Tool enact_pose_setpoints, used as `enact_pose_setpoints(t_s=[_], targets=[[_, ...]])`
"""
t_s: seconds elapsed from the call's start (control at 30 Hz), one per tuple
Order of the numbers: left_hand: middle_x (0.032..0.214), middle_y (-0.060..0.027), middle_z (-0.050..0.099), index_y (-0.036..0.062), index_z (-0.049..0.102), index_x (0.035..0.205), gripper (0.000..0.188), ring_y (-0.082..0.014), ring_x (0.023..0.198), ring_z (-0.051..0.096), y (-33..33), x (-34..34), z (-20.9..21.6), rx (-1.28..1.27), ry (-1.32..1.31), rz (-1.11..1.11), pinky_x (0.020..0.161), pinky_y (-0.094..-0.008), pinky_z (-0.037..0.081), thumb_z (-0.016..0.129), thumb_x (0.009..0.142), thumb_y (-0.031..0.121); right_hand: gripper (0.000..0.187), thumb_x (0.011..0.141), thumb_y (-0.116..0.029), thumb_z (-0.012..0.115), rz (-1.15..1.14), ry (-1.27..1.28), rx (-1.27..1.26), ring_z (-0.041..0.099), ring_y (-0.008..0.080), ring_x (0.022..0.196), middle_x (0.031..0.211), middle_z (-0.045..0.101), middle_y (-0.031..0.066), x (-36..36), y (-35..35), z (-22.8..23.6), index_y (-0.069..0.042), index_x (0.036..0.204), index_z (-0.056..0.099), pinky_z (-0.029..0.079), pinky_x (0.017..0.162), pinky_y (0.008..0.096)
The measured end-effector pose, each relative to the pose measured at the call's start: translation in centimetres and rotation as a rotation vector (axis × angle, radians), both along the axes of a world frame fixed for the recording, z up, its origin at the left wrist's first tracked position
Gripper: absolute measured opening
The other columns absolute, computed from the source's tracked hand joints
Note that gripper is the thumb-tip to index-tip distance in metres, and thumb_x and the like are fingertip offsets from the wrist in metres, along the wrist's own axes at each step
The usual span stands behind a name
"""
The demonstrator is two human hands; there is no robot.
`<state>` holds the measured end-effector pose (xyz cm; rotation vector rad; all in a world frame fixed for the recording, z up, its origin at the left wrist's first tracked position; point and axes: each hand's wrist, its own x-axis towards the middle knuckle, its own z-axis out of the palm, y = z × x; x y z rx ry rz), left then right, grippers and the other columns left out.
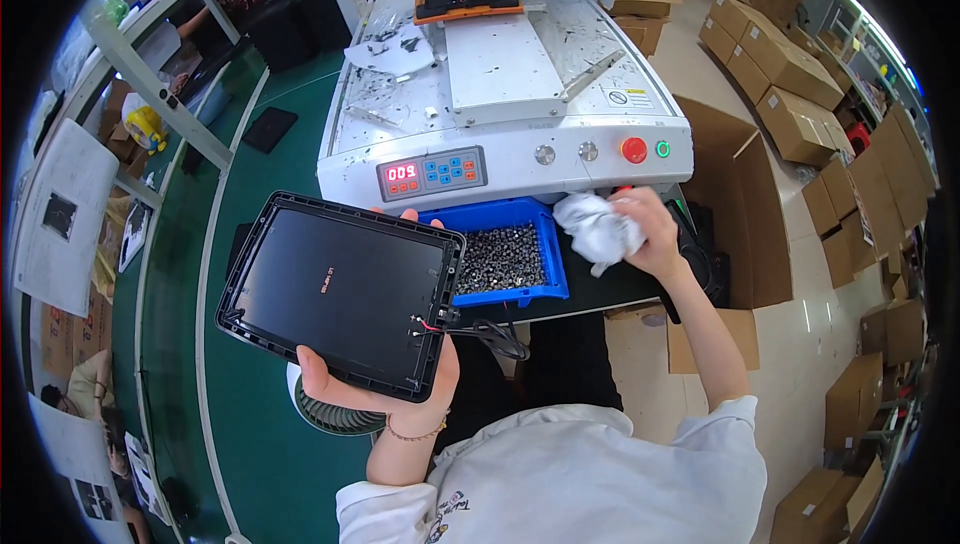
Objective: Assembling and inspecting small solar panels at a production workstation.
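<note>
Two hands, apart: left hand [405, 410] clamped under the black framed panel [370, 294], thumb on near rim, panel up over the green counter [270, 414]; right hand [652, 232] bunching a white cloth [593, 229]. Panel looks light, stiff, glass likely slick, scratch-prone; grip by rim, clear of red wire [428, 324]. Blue bin [553, 254] just beyond, then white machine [515, 176]

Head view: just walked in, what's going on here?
A person's left hand holds a black, rectangular, plastic-framed panel tilted, its glossy dark face visible. The right hand grips a crumpled white wad, apart from the panel; whether cloth or paper, I can't tell. Between the hands sits an open blue plastic bin of small metallic pieces, in front of a white machine with a lit red display.
</note>
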<state>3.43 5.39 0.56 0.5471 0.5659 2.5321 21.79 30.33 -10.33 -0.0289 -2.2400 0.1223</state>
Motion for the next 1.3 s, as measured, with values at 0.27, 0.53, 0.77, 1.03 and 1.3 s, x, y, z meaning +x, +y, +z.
enact_pose_setpoints(t_s=[0.27,0.53,0.77,1.03,1.3], targets=[[0.146,-0.0265,0.039,0.0068,0.025,0.153,0.093,-0.0488,0.134,0.04,0.1,0.4,-0.1,0.079,-0.016,0.016,0.113,-0.0634,0.028,0.039,0.084,0.067,0.022,0.074,-0.003,0.056,-0.117,0.113,-0.461,0.055,0.0263,0.097,0.111,0.051,0.0166,1.8,-4.6,4.0,-0.006,0.094,0.065,0.043,0.087,0.0326],[0.151,-0.0224,0.032,0.0036,0.024,0.152,0.095,-0.0439,0.138,0.037,0.3,1.7,-0.6,0.056,0.108,0.148,0.116,-0.0597,0.025,0.034,0.085,0.07,0.028,0.082,-0.024,0.063,0.052,0.48,-0.759,0.054,0.029,0.103,0.122,0.05,0.022,1.5,-11.1,6.8,-0.004,0.103,0.062,0.042,0.092,0.0371],[0.151,-0.0218,0.034,0.0058,0.023,0.153,0.097,-0.0421,0.138,0.035,-0.5,2.1,-1.5,0.058,0.231,0.132,0.117,-0.0566,0.025,0.039,0.083,0.071,0.036,0.074,-0.007,0.081,-0.154,0.309,-0.404,0.058,0.0283,0.105,0.125,0.048,0.0182,-0.6,-16.3,8.6,-0.012,0.108,0.073,0.051,0.085,0.0313],[0.158,-0.0191,0.022,0.008,0.011,0.156,0.107,-0.0359,0.147,0.021,-2.0,1.9,-1.9,-0.004,0.385,-0.049,0.12,-0.0546,0.016,0.056,0.081,0.067,0.046,0.068,-0.019,0.086,-0.09,0.46,-0.335,0.057,0.0349,0.101,0.123,0.045,0.0182,-4.7,-17.6,5.6,-0.013,0.111,0.071,0.053,0.084,0.041],[0.158,-0.0228,0.022,0.0074,0.009,0.156,0.119,-0.0391,0.146,0.024,0.1,2.5,-1.3,0.48,0.138,-0.293,0.119,-0.0556,0.019,0.045,0.074,0.085,0.047,0.064,-0.007,0.084,0.018,0.438,-0.3,0.06,0.0311,0.097,0.122,0.05,0.016,-5.0,-16.9,4.6,-0.012,0.11,0.072,0.054,0.081,0.0365]])
